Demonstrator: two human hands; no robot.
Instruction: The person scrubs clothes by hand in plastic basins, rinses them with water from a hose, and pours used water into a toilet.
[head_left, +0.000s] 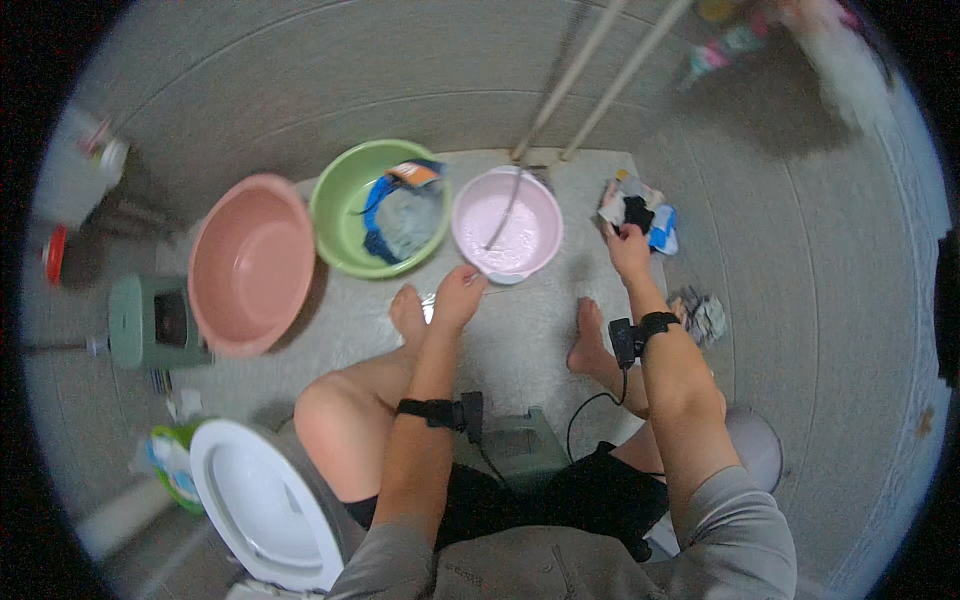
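Observation:
My left hand (459, 295) is beside the front rim of a pale pink plastic basin (545, 225), its fingers curled; whether it grips the rim cannot be told. A thin grey hose (511, 206) hangs into this basin, which looks to hold some water. My right hand (628, 244) reaches to a small pile of clothes at the right, its fingertips at a black cloth (638, 214); a grip cannot be made out. White and blue cloths (664, 229) lie around it. A green basin (337, 217) left of the pink one holds blue and orange fabric in water.
A large salmon-coloured basin (259, 277) stands at the left, beside a green plastic stool (133, 322). A toilet (262, 502) is at lower left. Two pale poles (622, 79) lean at the back wall. More crumpled cloth (703, 316) lies at the right.

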